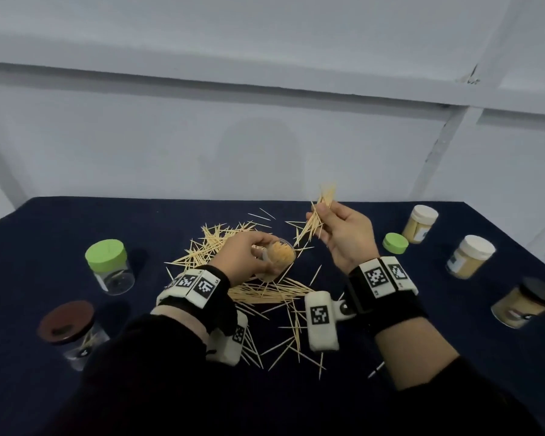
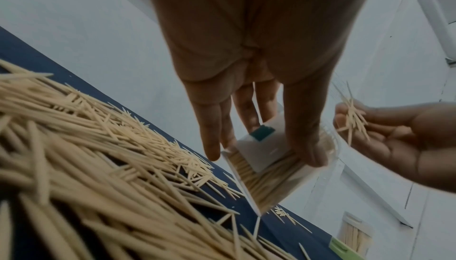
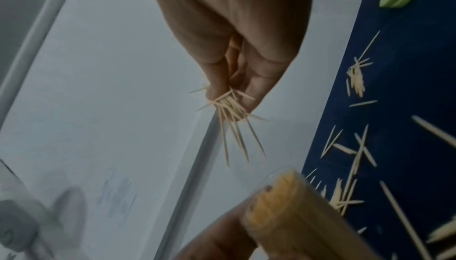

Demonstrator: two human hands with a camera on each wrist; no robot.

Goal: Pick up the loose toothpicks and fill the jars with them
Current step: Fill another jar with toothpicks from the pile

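Note:
My left hand (image 1: 249, 253) grips a clear open jar (image 1: 279, 256) packed with toothpicks, tilted above the table's middle. The same jar (image 2: 269, 168) shows in the left wrist view with a white label, and its mouth (image 3: 279, 192) shows in the right wrist view. My right hand (image 1: 337, 228) is raised just right of the jar and pinches a bunch of toothpicks (image 1: 320, 215), whose tips (image 3: 234, 125) fan out past the fingers. Loose toothpicks (image 1: 265, 291) lie scattered over the dark blue cloth (image 1: 76, 388) beneath both hands.
A green-lidded jar (image 1: 109, 265) and a brown-lidded jar (image 1: 70, 332) stand at the left. At the right are a loose green lid (image 1: 395, 243), two white-lidded filled jars (image 1: 420, 223) (image 1: 469, 256) and a black-lidded filled jar (image 1: 523, 306). A white wall stands behind the table.

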